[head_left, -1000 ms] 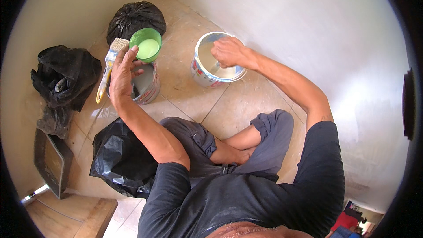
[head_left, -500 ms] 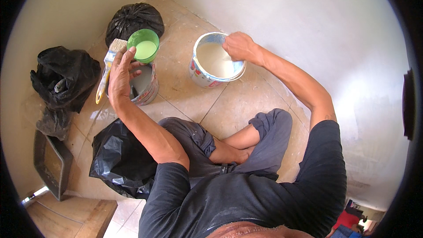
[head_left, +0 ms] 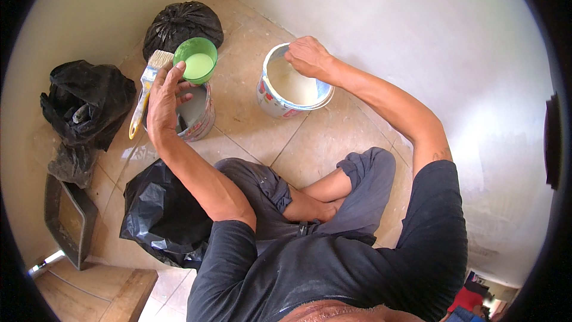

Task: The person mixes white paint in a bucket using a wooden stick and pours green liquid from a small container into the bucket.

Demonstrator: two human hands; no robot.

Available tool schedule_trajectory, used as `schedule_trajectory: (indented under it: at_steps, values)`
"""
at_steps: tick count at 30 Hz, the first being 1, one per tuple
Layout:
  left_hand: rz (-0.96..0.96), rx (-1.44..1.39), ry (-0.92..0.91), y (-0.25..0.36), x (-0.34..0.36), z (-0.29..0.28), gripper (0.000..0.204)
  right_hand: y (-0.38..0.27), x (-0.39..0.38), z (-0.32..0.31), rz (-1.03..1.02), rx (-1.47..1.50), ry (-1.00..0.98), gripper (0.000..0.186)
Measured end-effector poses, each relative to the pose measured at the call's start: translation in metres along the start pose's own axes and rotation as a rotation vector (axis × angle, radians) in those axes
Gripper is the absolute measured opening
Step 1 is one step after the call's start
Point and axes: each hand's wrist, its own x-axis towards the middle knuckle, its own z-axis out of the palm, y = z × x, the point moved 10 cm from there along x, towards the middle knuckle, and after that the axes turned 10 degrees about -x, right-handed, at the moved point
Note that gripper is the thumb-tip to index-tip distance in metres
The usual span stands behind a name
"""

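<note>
My left hand grips a small green plastic cup with the thumb at its rim and fingers curled below. Pale liquid lies inside the cup. A flat paintbrush with pale bristles and a yellow-tipped handle is beside this hand, partly behind it; whether the fingers hold it I cannot tell. Beneath the cup stands a bucket with a greyish inside and a dark tool in it. My right hand is closed over the far rim of a white bucket of cream-coloured paint; what it grips is hidden.
A tied black bag sits near the corner, another black bag by the left wall. Close to my left knee lies a black plastic bag. A dark tray leans at lower left near a wooden board. A wall rises at right.
My right hand has moved left and slightly away from me over the white bucket. My left hand and the green cup have hardly moved.
</note>
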Motion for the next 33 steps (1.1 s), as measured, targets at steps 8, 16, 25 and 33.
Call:
schedule_trajectory:
  at_steps: [8, 16, 25, 33]
  values:
    - [-0.022, -0.01, -0.037, -0.004, 0.003, 0.001, 0.068, -0.033, -0.042, -0.025, -0.14, 0.133, -0.116, 0.01]
    - [-0.011, -0.008, -0.036, -0.001, 0.001, 0.009, 0.071, 0.002, 0.003, -0.003, 0.044, 0.026, -0.03, 0.011]
    - [-0.028, -0.001, -0.053, -0.006, 0.005, -0.001, 0.066, -0.029, -0.032, -0.018, -0.063, 0.148, -0.155, 0.008]
    - [-0.012, -0.005, -0.037, -0.003, 0.004, 0.005, 0.071, -0.005, -0.002, -0.014, 0.027, 0.059, 0.047, 0.008]
